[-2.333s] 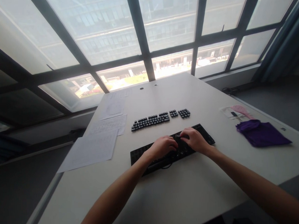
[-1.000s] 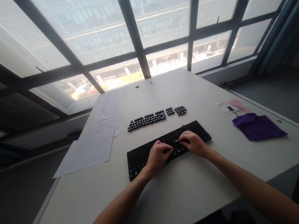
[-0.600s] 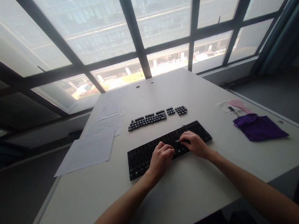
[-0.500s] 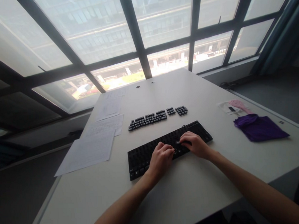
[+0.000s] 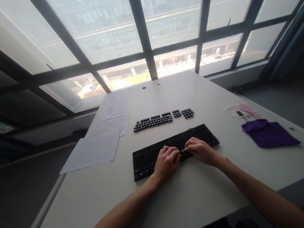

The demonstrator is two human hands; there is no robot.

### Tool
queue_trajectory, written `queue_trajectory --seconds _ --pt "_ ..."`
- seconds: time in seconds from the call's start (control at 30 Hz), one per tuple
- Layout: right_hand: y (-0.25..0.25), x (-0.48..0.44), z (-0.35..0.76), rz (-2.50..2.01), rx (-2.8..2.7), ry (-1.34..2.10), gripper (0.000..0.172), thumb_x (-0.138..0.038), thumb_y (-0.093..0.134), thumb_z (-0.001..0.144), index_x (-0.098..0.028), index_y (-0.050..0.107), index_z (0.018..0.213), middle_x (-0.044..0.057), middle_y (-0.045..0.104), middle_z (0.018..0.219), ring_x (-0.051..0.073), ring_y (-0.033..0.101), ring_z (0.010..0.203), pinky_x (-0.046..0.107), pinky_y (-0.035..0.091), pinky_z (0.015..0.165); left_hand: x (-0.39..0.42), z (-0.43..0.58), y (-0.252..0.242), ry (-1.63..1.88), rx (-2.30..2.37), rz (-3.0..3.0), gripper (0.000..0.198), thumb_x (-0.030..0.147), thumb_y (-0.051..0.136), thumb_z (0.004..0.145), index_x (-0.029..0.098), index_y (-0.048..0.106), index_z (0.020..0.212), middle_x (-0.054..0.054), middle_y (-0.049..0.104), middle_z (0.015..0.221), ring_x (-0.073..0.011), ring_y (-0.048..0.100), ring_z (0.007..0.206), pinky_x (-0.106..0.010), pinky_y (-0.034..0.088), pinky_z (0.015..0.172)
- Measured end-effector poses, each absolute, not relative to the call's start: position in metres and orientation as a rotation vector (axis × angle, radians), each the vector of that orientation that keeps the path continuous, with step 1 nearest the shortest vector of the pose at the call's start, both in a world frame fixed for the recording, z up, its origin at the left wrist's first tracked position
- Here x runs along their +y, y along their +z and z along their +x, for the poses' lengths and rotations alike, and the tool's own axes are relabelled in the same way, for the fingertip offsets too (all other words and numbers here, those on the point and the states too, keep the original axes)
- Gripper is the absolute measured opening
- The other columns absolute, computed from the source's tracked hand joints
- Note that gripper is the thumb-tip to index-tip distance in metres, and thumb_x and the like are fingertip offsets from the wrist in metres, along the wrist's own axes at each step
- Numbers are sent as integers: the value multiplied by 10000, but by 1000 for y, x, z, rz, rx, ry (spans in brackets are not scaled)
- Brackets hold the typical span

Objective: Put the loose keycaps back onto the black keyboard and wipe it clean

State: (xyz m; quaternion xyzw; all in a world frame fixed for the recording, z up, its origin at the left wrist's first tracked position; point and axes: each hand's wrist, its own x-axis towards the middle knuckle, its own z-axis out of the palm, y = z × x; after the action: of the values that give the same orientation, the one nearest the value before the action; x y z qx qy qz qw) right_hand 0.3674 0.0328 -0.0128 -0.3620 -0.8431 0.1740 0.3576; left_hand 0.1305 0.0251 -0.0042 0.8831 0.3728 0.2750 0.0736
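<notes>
A black keyboard (image 5: 150, 159) lies slantwise on the white desk, most of its keycaps off and a few keys fitted along its near edge. Over its middle, my right hand (image 5: 200, 150) pinches a small dark keycap (image 5: 183, 150) low against the key bed. Close beside it, my left hand (image 5: 166, 162) rests on the keyboard with its fingers curled and pressed together. What the left fingertips hold, if anything, is hidden. Beyond the keyboard, loose keycaps (image 5: 153, 121) are laid out in keyboard order, with two smaller blocks to their right.
Sheets of paper (image 5: 93, 148) cover the desk's left side. To the right lie a purple cloth bag (image 5: 271, 134), a pink brush-like object (image 5: 246, 108) and a small black tool (image 5: 240, 114) on white wrapping. Large windows (image 5: 175, 19) stand behind the desk (image 5: 210, 192).
My right hand has brought the keycap slightly down and toward my left fingertips, closing the gap between the hands. The whole view has shifted a little.
</notes>
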Motion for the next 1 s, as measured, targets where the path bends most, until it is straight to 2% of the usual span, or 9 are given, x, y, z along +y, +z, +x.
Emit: queue_trajectory --seconds 0.07,0.13,0.3,0.6,0.9,1.0 --pt "-13 32 367 -946 -2186 425 255 -144 526 1022 -215 748 917 75 718 970 212 616 935 349 547 807 24 132 -3 811 1120 2666 276 218 610 981 209 678 1249 -81 719 1170 -254 601 1023 -440 559 892" --pt "-14 31 366 -954 -2188 402 268 -136 511 1024 -213 746 919 75 715 966 213 615 936 348 547 806 24 134 -1 785 1110 2695 325 226 601 986 225 657 1306 -85 709 1204 -258 601 1031 -438 559 888" --pt "-17 31 364 -936 -2159 384 263 -123 515 1018 -207 747 930 80 711 967 212 614 937 347 551 808 24 136 -2 747 1106 2724 294 243 582 998 232 688 1272 -86 714 1189 -258 596 1018 -438 561 874" --pt "-19 33 363 -914 -2117 407 280 -132 504 1021 -229 760 961 77 722 975 214 623 947 363 565 819 26 133 -5 771 1110 2651 347 217 582 989 239 664 1326 -93 711 1204 -256 596 1031 -443 559 889" --pt "-13 34 362 -949 -2173 429 264 -130 517 1015 -209 739 897 77 714 975 215 612 954 360 560 827 25 133 -2 703 1086 2683 325 240 596 989 267 679 1302 -68 712 1201 -246 587 1031 -429 541 894" --pt "-8 30 364 -959 -2201 419 279 -93 505 996 -212 753 950 82 713 1020 220 614 993 369 567 851 25 133 -3 692 1076 2749 310 248 576 1000 250 681 1292 -78 711 1194 -252 584 1018 -433 536 872"
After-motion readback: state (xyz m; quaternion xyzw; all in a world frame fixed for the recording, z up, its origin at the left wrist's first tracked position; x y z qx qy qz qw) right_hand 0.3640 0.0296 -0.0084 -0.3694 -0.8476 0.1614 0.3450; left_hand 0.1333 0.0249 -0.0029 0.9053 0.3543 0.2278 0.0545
